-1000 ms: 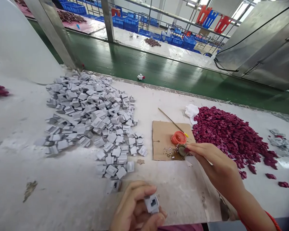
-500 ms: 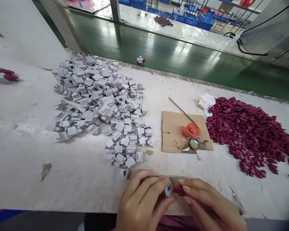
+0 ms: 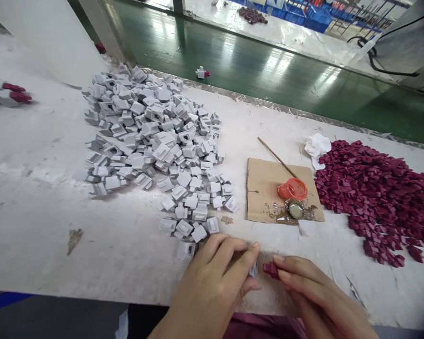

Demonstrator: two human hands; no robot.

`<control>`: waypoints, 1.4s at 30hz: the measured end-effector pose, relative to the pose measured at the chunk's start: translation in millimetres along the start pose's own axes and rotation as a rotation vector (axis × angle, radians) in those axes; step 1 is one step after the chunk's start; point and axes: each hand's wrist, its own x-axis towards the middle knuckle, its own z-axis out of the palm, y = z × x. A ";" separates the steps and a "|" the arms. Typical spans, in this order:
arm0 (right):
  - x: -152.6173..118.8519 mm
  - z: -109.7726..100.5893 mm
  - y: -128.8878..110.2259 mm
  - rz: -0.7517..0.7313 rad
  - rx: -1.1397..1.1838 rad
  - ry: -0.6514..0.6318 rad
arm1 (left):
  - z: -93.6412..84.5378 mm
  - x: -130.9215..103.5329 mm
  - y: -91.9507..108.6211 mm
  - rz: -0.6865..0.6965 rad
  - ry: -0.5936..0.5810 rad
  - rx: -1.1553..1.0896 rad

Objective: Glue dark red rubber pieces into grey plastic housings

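Observation:
My left hand (image 3: 215,278) is closed around a small grey plastic piece (image 3: 253,269), which is mostly covered by the fingers. Between the thumb and fingertips of my right hand (image 3: 314,292) is a small maroon plastic piece (image 3: 270,270), its narrow end pointing at the grey one. A short gap separates the two pieces. Just beyond my left hand begins a large heap of grey pieces (image 3: 155,127). Off to the right lies a heap of maroon pieces (image 3: 378,197).
A cardboard sheet (image 3: 265,172) carries a red cup (image 3: 292,189) and a bottle cap (image 3: 296,210) in spilled liquid. A thin stick (image 3: 277,157) rests by the cup. White tissue (image 3: 317,146) touches the maroon heap. A joined grey-and-maroon piece (image 3: 202,72) is on the green conveyor belt (image 3: 240,61).
The view has shifted, so the table contents sit differently in frame. My hands have drawn slightly apart, widening the gap between the pieces. The joined piece has moved left along the belt.

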 end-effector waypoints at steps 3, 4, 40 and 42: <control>1.1 -0.4 -1.6 -0.023 -0.017 -0.030 | 1.7 -1.5 -0.8 0.001 0.000 0.003; 1.9 0.0 -2.5 -0.010 -0.020 -0.023 | 1.7 -1.8 -0.7 -0.003 0.008 0.002; 23.1 20.7 -14.0 0.311 0.242 0.003 | -2.6 -2.8 9.6 -0.047 0.200 -0.082; 30.5 22.4 -14.6 0.278 0.234 -0.007 | -3.7 -1.8 9.8 -0.067 0.202 -0.082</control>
